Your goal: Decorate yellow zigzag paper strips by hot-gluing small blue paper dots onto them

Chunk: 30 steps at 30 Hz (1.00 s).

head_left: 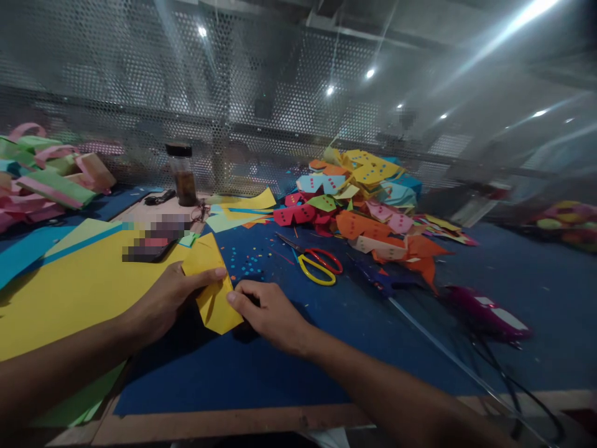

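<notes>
Between my two hands is a folded piece of yellow paper [212,311], tilted above the blue table mat. My left hand [180,289] grips its left side, the thumb lying across the front face. My right hand [268,308] pinches the paper's right edge between thumb and curled forefinger. A crease runs down the lower part of the sheet. Just beyond the hands, small coloured paper bits [247,260] are scattered on the mat. Scissors [319,264] with one red and one yellow handle loop lie to the right of them, blades pointing away to the left.
Large yellow sheets [84,292] and a phone [156,241] lie at left, with a lidded jar [185,177] behind. Cut paper shapes with dots [368,186] pile up at back centre. A purple glue gun [487,314] with its cord rests at right. Paper strips [60,180] heap far left.
</notes>
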Each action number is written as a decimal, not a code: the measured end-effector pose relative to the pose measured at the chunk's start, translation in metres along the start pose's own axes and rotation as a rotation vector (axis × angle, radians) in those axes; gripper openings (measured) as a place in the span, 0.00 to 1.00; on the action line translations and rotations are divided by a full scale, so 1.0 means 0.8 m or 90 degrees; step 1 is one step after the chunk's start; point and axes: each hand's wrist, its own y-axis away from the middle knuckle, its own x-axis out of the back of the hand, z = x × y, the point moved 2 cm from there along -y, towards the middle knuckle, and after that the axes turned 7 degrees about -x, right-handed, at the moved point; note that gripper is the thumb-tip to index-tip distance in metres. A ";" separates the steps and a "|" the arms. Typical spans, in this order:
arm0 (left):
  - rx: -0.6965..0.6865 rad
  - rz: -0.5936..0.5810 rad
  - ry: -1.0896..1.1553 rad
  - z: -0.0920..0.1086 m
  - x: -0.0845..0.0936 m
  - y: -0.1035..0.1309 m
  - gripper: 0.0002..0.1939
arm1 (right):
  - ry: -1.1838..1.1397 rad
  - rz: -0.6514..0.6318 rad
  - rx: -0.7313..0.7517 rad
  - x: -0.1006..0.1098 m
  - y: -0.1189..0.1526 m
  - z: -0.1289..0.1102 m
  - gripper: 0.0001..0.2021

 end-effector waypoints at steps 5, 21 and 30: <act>0.006 -0.015 -0.006 -0.005 0.001 0.003 0.14 | 0.020 0.011 0.025 0.002 0.001 -0.002 0.18; 0.016 0.018 0.034 0.002 0.005 -0.004 0.15 | 0.055 0.015 0.017 0.000 0.002 0.002 0.16; -0.008 0.033 0.088 0.009 0.006 -0.007 0.14 | 0.068 0.014 0.005 0.003 0.001 0.002 0.17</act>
